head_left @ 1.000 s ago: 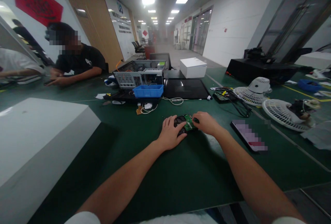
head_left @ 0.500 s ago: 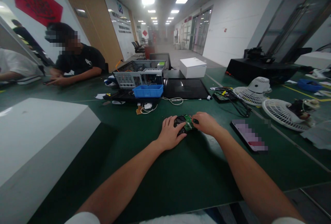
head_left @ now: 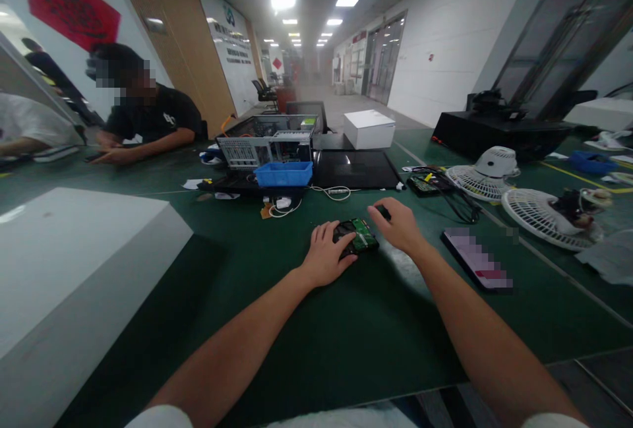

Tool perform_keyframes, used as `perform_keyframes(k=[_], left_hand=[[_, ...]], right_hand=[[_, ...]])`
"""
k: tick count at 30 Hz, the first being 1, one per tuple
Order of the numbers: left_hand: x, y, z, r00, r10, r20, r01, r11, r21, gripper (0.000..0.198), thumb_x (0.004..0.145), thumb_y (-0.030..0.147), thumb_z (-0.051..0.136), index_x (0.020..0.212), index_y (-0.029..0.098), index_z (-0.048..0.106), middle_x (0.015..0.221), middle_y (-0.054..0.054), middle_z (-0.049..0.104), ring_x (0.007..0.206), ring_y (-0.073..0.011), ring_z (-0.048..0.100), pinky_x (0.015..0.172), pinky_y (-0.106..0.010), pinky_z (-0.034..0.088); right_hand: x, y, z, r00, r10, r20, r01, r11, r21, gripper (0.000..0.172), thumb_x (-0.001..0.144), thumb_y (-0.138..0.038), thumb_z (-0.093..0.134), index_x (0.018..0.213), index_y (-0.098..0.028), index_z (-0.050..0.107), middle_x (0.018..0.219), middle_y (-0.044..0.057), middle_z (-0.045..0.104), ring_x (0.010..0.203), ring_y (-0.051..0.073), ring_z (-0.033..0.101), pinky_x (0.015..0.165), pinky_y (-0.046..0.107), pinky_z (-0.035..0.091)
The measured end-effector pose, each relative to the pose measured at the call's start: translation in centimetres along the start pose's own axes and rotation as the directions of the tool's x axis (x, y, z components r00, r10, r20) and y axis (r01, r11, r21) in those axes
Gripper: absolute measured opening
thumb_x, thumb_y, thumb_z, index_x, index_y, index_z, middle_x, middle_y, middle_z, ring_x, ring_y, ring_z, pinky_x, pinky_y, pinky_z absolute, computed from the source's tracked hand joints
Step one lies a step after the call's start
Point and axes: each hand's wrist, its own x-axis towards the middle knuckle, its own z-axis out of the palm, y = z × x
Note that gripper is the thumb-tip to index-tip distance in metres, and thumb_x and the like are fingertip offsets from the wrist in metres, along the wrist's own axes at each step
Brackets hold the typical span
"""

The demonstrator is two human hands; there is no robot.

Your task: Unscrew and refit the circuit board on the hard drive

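Right hand (head_left: 397, 225) raised and drawn back from the circuit board's end since the earlier frame; left hand (head_left: 325, 258) unmoved. Fingers of the right hand appear closed about a small dark piece (head_left: 384, 212); the left clasps the black unit (head_left: 343, 231), which lies flat on the green table (head_left: 316, 342), thumb over its circuit board (head_left: 364, 235). Board and unit remain together; how much work is done or left cannot be told. Phone (head_left: 475, 258) at right, cables and black panel (head_left: 356, 171) beyond, and white block (head_left: 84, 250) at left bound the working space; tabletop extends from the unit to the near edge.
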Motion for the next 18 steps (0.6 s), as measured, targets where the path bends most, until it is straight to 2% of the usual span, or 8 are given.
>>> perform_keyframes(k=[2,5,8,10,13,18], left_hand=[[0.0,0.0,-0.1,1.0,0.007,0.002,-0.007,1.0,0.004,0.054,0.092,0.053,0.062,0.143,0.035,0.054,0.156,-0.011,0.031,0.139,-0.038,0.031,0.113,-0.062,0.026],[-0.1,0.0,-0.2,1.0,0.016,0.009,-0.016,1.0,0.005,0.053,0.093,0.052,0.061,0.143,0.037,0.054,0.156,-0.01,0.03,0.14,-0.0377,0.031,0.113,-0.062,0.026],[-0.1,-0.1,-0.2,1.0,0.021,0.013,-0.021,1.0,0.006,0.054,0.092,0.052,0.062,0.143,0.036,0.054,0.156,-0.011,0.03,0.141,-0.0379,0.03,0.113,-0.061,0.026],[-0.1,-0.1,-0.2,1.0,0.017,0.014,-0.018,1.0,0.008,0.054,0.092,0.052,0.062,0.143,0.036,0.054,0.157,-0.011,0.03,0.142,-0.0382,0.029,0.113,-0.061,0.025],[-0.1,-0.2,0.0,1.0,0.009,0.019,-0.009,1.0,0.009,0.054,0.093,0.052,0.061,0.144,0.035,0.053,0.158,-0.012,0.029,0.144,-0.0389,0.027,0.114,-0.062,0.024],[-0.1,-0.3,0.1,1.0,0.007,0.024,-0.007,1.0,0.006,0.055,0.093,0.053,0.061,0.144,0.036,0.053,0.159,-0.012,0.03,0.144,-0.0385,0.027,0.115,-0.062,0.022]], right_hand=[[0.2,-0.2,0.1,0.993,0.109,-0.042,-0.091,0.947,0.307,0.03,0.096,-0.046,0.053,0.084,-0.022,0.066,0.077,0.003,0.062,0.073,0.019,0.057,0.069,0.031,0.045],[0.5,-0.4,0.3,0.973,0.229,-0.04,-0.133,0.686,0.715,0.031,0.094,-0.044,0.052,0.074,-0.022,0.062,0.069,0.001,0.055,0.063,0.016,0.052,0.059,0.03,0.042],[0.7,-0.9,0.4,0.962,0.272,-0.014,-0.115,0.453,0.884,0.029,0.091,-0.04,0.054,0.069,-0.022,0.059,0.066,0.001,0.051,0.061,0.016,0.051,0.057,0.03,0.04],[0.7,-1.3,0.5,0.96,0.28,0.023,-0.128,0.365,0.922,0.028,0.09,-0.038,0.054,0.067,-0.022,0.058,0.064,0.001,0.05,0.06,0.016,0.049,0.056,0.031,0.04],[0.5,-1.8,0.9,0.963,0.267,0.045,-0.134,0.323,0.937,0.027,0.09,-0.034,0.055,0.067,-0.021,0.059,0.064,0.001,0.05,0.06,0.016,0.05,0.057,0.031,0.039],[0.2,-2.1,1.4,0.97,0.241,0.028,-0.114,0.351,0.929,0.026,0.09,-0.033,0.056,0.068,-0.021,0.06,0.065,0.001,0.052,0.061,0.016,0.05,0.059,0.032,0.039]])
